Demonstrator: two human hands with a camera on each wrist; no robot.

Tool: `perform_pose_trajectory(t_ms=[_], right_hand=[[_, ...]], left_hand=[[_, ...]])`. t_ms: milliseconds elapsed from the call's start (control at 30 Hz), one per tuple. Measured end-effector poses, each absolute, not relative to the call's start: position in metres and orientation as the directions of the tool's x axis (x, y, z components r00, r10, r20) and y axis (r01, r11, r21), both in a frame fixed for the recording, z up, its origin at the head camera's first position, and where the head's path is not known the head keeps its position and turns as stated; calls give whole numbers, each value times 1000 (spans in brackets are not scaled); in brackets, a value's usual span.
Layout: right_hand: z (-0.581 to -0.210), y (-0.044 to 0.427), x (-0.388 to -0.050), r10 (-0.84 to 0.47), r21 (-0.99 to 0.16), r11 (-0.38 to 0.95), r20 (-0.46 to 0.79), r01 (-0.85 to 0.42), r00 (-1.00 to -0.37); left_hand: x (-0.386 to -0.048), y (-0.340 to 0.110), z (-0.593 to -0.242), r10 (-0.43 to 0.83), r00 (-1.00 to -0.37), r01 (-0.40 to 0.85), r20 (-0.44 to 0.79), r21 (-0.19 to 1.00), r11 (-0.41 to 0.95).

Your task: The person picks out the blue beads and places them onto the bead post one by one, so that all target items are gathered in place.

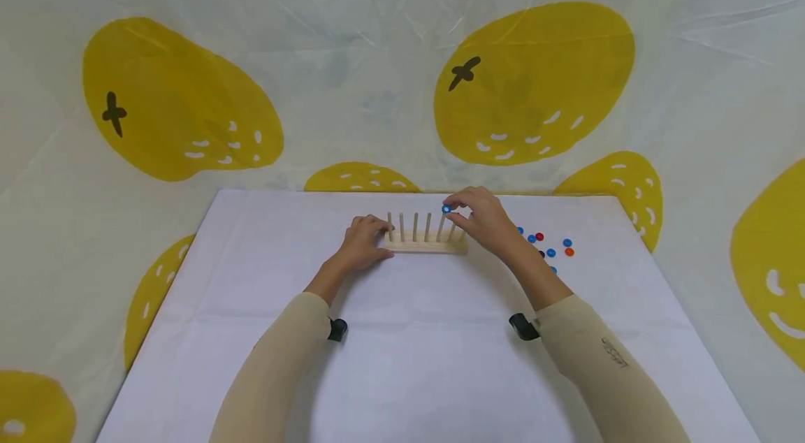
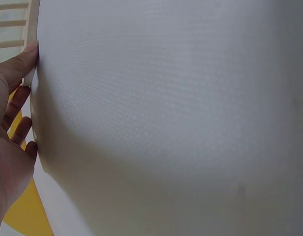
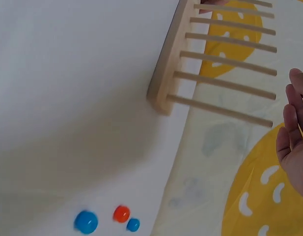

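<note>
Holding blue ring (image 1: 444, 209), wooden rack (image 1: 425, 247)

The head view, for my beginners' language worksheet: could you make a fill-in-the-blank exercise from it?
1. The right hand holds a ____ bead.
2. The left hand holds the ____ end of the stand.
3. Loose beads lie to the ____ of the stand.
4. The pegs are made of ____.

Missing words: blue; left; right; wood.

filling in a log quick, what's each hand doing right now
Left hand: holding the left end of the pegged wooden base.
Right hand: closed, pinching a blue ring.
</note>
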State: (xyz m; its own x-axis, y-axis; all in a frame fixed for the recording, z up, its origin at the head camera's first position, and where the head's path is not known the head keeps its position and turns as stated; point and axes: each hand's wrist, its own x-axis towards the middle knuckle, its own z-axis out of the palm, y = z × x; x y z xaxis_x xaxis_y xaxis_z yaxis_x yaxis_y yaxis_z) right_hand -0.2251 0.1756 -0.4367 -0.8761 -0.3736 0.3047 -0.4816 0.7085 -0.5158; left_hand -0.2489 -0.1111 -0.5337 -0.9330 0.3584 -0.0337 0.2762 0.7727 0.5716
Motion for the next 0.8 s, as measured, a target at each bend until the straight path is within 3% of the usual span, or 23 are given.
perform_pose_trajectory(t_ms=[800], right_hand=[[-441, 106, -251, -505, -498, 649, 284, -575, -815]], left_hand=[[-251, -113, -532, 382, -924, 307, -21, 554, 774]])
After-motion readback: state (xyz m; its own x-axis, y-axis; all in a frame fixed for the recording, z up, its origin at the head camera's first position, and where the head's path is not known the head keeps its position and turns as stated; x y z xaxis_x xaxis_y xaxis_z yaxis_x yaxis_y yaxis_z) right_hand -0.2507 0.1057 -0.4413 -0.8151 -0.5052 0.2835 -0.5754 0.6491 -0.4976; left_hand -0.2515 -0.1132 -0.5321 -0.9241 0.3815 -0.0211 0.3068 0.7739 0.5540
